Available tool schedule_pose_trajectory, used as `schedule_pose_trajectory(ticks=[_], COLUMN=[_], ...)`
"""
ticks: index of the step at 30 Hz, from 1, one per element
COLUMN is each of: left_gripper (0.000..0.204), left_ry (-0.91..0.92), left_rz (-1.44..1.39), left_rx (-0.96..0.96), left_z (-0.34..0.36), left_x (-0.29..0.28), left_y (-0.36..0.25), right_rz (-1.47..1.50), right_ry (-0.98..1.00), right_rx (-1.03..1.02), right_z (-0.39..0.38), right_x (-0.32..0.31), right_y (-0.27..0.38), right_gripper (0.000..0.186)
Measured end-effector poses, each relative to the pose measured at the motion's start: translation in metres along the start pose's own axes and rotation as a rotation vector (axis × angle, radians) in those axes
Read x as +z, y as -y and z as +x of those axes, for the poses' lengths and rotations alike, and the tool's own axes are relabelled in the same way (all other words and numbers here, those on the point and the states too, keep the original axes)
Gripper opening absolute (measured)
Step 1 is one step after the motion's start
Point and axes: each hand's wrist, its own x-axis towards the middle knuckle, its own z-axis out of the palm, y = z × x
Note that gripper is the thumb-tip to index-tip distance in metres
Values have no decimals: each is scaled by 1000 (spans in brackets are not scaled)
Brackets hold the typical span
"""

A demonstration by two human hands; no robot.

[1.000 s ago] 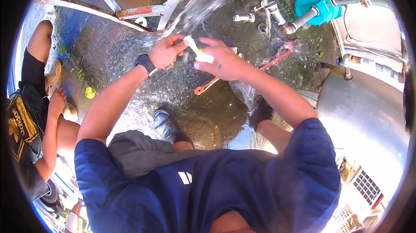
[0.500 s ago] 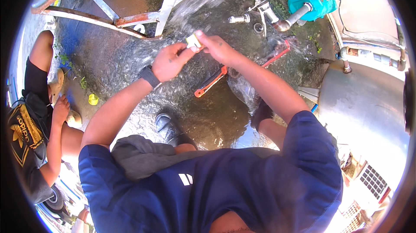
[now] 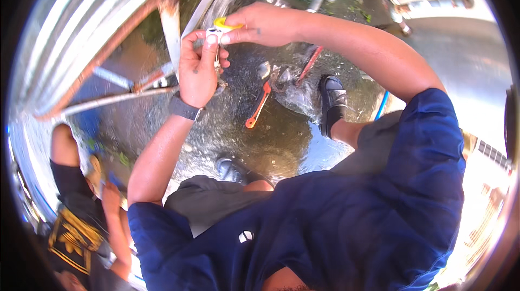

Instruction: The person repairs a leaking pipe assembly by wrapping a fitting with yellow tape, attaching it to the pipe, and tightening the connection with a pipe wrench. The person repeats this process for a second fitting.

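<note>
Daylight bleaches the smooth silver metal tank right of the bare right hand; pale glare streaks the brown puddle below. Left of the bare left hand, ribbed silvery metal bends, blurred, toward the dark rim.

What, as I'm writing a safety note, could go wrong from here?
Dropping: the right hand holds a small yellow piece and the left hand a small white piece; either might slip onto the wet ground.
Slipping: that ground could be slick under the right shoe.
Tripping: the orange tool lying near the feet might get stepped on.
</note>
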Motion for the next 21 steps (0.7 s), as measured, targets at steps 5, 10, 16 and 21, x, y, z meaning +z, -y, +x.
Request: schedule_pose_trajectory(ticks=[5, 10, 16, 21], left_gripper=[43, 58, 34, 37], left_ry=[254, 405, 535, 562], left_rz=[-1, -188, -45, -82], left_rx=[-177, -409, -331, -327], left_z=[29, 57, 73, 119], left_x=[34, 70, 102, 102], left_y=[-22, -21, 4, 33], right_rz=[-95, -87, -11, -302], right_ry=[-199, -592, -547, -359], right_rx=[206, 224, 807, 854], right_z=[-40, -82, -117, -76], right_x=[-13, -9, -10, -29], right_y=[-5, -1, -5, -4], right_gripper=[45, 40, 50, 59])
